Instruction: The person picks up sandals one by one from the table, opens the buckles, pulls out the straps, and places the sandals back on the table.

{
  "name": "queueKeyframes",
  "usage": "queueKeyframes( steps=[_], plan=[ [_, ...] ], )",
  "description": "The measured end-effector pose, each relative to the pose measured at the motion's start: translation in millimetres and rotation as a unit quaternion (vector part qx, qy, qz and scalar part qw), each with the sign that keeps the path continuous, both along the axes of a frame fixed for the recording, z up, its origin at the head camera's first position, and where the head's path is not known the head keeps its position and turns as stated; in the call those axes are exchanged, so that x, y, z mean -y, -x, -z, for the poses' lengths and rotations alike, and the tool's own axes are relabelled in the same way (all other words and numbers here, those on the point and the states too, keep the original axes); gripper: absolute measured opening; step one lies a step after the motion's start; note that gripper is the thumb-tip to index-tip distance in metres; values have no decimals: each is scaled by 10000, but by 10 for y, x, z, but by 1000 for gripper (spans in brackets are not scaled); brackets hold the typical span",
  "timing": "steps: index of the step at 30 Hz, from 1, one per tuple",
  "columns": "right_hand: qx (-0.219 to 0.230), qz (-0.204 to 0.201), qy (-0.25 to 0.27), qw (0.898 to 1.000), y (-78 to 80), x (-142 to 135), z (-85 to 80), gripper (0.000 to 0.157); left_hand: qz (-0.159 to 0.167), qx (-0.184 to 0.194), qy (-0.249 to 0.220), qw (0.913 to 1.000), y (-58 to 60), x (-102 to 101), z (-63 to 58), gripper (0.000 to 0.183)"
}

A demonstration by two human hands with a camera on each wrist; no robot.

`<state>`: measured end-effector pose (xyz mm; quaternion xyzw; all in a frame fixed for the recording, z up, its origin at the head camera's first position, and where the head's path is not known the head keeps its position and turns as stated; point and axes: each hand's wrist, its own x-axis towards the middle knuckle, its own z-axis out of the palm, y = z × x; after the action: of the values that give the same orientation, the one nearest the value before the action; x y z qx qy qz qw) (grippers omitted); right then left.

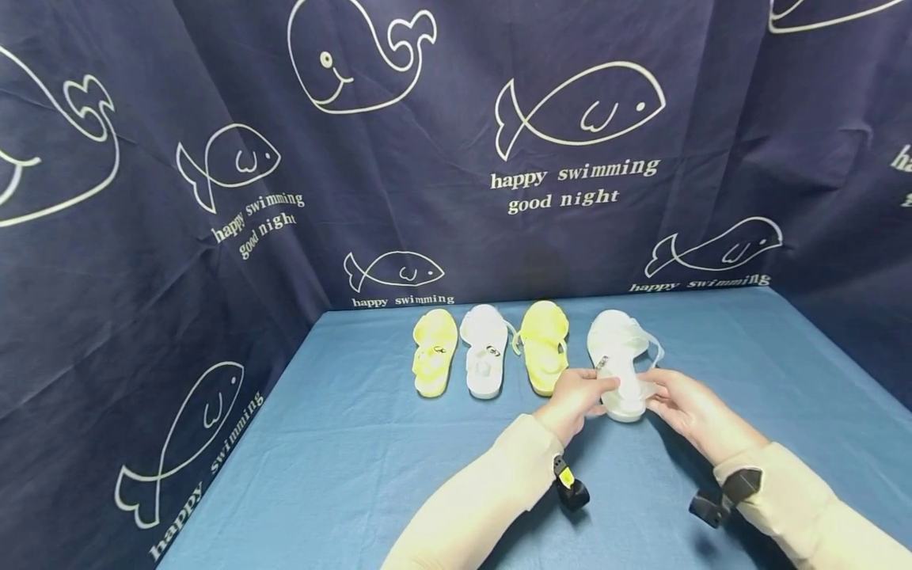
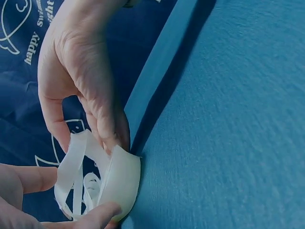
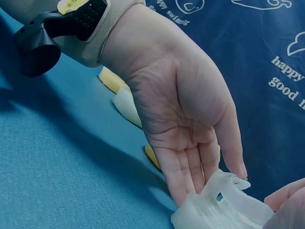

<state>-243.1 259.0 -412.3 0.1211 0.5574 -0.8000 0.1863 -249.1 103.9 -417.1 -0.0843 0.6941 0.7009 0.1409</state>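
A white sandal [image 1: 621, 384] lies toe-near at the right end of a row on the blue table, with a thin ankle strap [image 1: 654, 348] looping out on its right. My left hand [image 1: 579, 400] grips its left side near the front. From the opposite side, my right hand [image 1: 687, 412] holds the front strap and sole edge. In the left wrist view, fingers of both hands surround the broad front strap [image 2: 71, 176] and the pale sole [image 2: 123, 179]. The right wrist view shows the left hand [image 3: 186, 114] with fingertips at the white sandal [image 3: 219, 205].
To the left stand a yellow sandal [image 1: 545, 348] with a side strap sticking out, a second white sandal [image 1: 486, 356] and another yellow sandal [image 1: 434, 356]. Dark blue fabric [image 1: 456, 182] with fish drawings hangs behind the blue table [image 1: 342, 459].
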Motion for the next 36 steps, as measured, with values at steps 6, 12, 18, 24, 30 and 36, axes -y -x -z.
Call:
queueKeyframes(
  steps=[6, 12, 18, 24, 30, 36],
  plan=[
    [84, 124, 119, 9998, 48, 9, -30, 68, -127, 66, 108, 9998, 9, -59, -18, 32],
    [249, 323, 168, 9990, 98, 40, -70, 68, -355, 33, 89, 9993, 54, -99, 16, 41],
    [262, 336, 286, 9987, 164, 11, -51, 67, -616, -28, 107, 9980, 88, -164, 51, 31],
    [324, 225, 238, 9989, 249, 3, -72, 66, -827, -163, 125, 9964, 161, -202, 74, 28],
    [410, 339, 399, 9978, 317, -28, -72, 66, -857, -109, 235, 9960, 214, -223, 71, 28],
    [446, 348, 586, 9967, 346, -52, -63, 63, -967, -138, 351, 9946, 247, -251, 89, 20]
  ],
)
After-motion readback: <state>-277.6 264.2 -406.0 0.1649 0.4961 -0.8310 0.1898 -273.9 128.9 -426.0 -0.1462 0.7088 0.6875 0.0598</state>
